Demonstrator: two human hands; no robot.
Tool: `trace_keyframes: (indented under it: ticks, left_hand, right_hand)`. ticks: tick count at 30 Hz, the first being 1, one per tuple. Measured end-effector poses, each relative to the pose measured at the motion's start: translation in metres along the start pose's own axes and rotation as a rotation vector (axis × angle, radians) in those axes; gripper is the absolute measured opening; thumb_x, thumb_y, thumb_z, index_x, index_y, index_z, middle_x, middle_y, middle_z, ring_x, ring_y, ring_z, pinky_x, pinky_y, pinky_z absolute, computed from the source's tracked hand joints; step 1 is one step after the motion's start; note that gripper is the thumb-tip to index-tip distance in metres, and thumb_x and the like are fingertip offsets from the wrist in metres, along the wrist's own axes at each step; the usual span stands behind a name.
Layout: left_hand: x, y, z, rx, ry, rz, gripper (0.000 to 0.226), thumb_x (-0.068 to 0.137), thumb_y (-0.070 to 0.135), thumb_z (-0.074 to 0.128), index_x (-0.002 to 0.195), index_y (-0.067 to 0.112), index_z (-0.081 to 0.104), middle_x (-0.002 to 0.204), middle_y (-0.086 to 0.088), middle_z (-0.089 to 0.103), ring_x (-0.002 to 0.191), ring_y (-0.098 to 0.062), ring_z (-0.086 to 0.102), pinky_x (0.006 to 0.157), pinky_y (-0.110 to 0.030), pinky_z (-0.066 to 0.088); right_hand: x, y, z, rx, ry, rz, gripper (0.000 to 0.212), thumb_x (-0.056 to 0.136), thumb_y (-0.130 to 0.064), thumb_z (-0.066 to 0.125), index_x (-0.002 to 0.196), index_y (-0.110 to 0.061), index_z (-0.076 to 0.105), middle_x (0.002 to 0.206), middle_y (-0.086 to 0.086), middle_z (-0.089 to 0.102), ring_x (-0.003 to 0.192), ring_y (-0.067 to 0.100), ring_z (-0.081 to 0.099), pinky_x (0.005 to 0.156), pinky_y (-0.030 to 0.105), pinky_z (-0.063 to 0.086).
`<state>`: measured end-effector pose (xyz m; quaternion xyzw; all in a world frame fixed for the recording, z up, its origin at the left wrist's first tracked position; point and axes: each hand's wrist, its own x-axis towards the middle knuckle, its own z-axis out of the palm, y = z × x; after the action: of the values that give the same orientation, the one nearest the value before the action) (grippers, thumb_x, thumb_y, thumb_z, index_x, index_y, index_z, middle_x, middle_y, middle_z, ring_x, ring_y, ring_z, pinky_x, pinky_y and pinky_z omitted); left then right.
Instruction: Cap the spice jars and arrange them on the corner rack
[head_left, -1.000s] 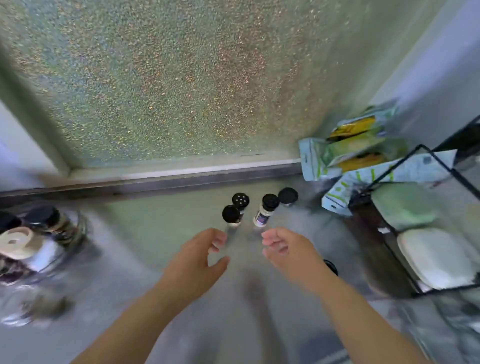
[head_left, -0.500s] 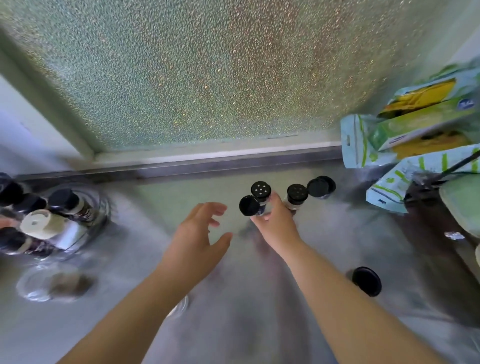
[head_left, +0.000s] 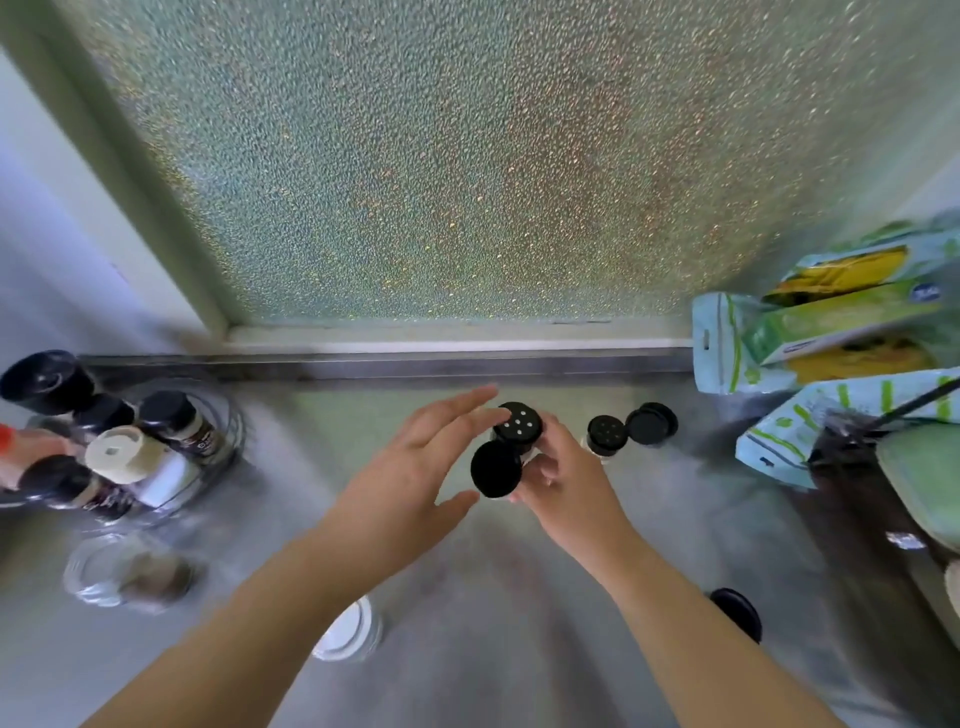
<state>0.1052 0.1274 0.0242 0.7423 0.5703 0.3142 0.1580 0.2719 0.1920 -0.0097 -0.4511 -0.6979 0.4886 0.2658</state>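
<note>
A small spice jar (head_left: 518, 423) with a black holed shaker top and its flip lid (head_left: 496, 469) hanging open is gripped by my right hand (head_left: 563, 480) above the steel counter. My left hand (head_left: 410, 480) hovers open just left of it, fingers reaching over toward the top. A second spice jar (head_left: 607, 435) stands to the right, its flip lid (head_left: 651, 424) also open. The wire corner rack (head_left: 228, 431) at the left holds several black-capped jars and a white-capped one (head_left: 115, 455).
Green and yellow packets (head_left: 831, 332) lean at the back right. A loose black lid (head_left: 736, 613) lies near my right forearm. A white lid (head_left: 349, 631) and a clear glass lid (head_left: 127, 571) lie at the front left. Frosted glass stands behind.
My right hand reached the jars, closed round the left one and lifted it nearer. My left hand rose toward its top. The camera swung left, bringing the rack into fuller view.
</note>
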Motion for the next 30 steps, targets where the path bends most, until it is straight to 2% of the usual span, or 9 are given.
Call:
trace_keyframes:
  ticks: [4,9,11,14,17,22,26,28,30]
  left_hand:
    - [0.002,0.006,-0.02,0.031,0.021,0.199,0.036,0.079,0.031,0.057,0.112,0.018,0.055,0.12,0.0,0.06,0.118,-0.012,0.045,0.103,-0.015,0.031]
    - [-0.005,0.017,-0.048,-0.176,0.118,0.026,0.037,0.074,0.045,0.062,0.108,0.032,0.054,0.102,0.012,0.063,0.102,0.004,0.052,0.09,-0.006,0.036]
    - [-0.005,0.023,-0.055,-0.366,0.184,-0.154,0.037,0.073,0.038,0.067,0.105,0.04,0.048,0.101,0.017,0.057,0.099,0.005,0.052,0.089,-0.008,0.038]
    - [-0.008,0.021,-0.065,-0.649,0.209,-0.417,0.027,0.076,0.013,0.07,0.093,0.029,0.057,0.097,0.008,0.061,0.093,-0.008,0.059,0.083,-0.022,0.048]
    - [-0.015,0.019,-0.076,-0.812,0.188,-0.534,0.012,0.073,0.011,0.072,0.081,0.019,0.067,0.081,-0.005,0.07,0.078,-0.015,0.063,0.082,-0.032,0.047]
    - [-0.024,0.012,-0.087,-0.978,0.213,-0.619,0.024,0.063,0.009,0.071,0.084,0.0,0.066,0.083,-0.023,0.065,0.076,-0.027,0.059,0.084,-0.04,0.046]
    - [-0.029,0.008,-0.09,-1.007,0.233,-0.662,0.008,0.073,-0.004,0.067,0.075,0.004,0.065,0.082,-0.023,0.062,0.078,-0.029,0.056,0.079,-0.038,0.045]
    - [-0.033,0.002,-0.092,-1.013,0.243,-0.632,0.006,0.075,0.004,0.068,0.08,0.006,0.066,0.084,-0.019,0.063,0.08,-0.027,0.056,0.082,-0.037,0.043]
    - [-0.039,-0.007,-0.097,-1.044,0.247,-0.548,0.022,0.072,0.022,0.07,0.091,0.012,0.065,0.093,-0.013,0.066,0.087,-0.022,0.059,0.088,-0.034,0.043]
  right_hand:
    - [-0.01,-0.029,0.002,-0.061,-0.061,-0.062,0.04,0.071,-0.025,0.054,0.104,-0.048,0.05,0.088,-0.009,0.07,0.072,0.02,0.064,0.07,0.029,0.051]
    - [-0.016,-0.052,0.013,-0.122,-0.067,-0.158,0.037,0.071,-0.049,0.055,0.106,-0.055,0.047,0.08,0.003,0.071,0.066,0.011,0.063,0.068,0.027,0.05]
    - [-0.019,-0.061,0.02,-0.104,-0.054,-0.188,0.035,0.073,-0.045,0.058,0.104,-0.056,0.047,0.078,0.003,0.07,0.07,0.017,0.066,0.07,0.032,0.052]
    - [-0.019,-0.072,0.031,-0.132,-0.052,-0.247,0.036,0.076,-0.035,0.064,0.102,-0.054,0.048,0.08,0.004,0.072,0.071,0.019,0.067,0.071,0.039,0.054]
    - [-0.018,-0.081,0.04,-0.17,-0.044,-0.291,0.036,0.076,-0.03,0.067,0.105,-0.046,0.05,0.078,0.002,0.071,0.065,0.013,0.063,0.068,0.034,0.054]
    - [-0.02,-0.087,0.056,-0.194,-0.055,-0.299,0.042,0.077,-0.031,0.066,0.115,-0.038,0.05,0.08,0.002,0.071,0.07,0.016,0.067,0.069,0.038,0.055]
    - [-0.022,-0.088,0.069,-0.204,-0.051,-0.288,0.045,0.076,-0.031,0.067,0.115,-0.039,0.049,0.081,0.002,0.072,0.074,0.018,0.07,0.07,0.043,0.054]
    - [-0.02,-0.095,0.073,-0.156,-0.05,-0.274,0.044,0.075,-0.026,0.07,0.112,-0.04,0.051,0.084,0.002,0.072,0.072,0.021,0.07,0.071,0.047,0.055]
    - [-0.014,-0.107,0.075,-0.121,-0.049,-0.271,0.042,0.074,-0.022,0.072,0.107,-0.04,0.053,0.089,-0.003,0.072,0.07,0.019,0.071,0.07,0.049,0.057]
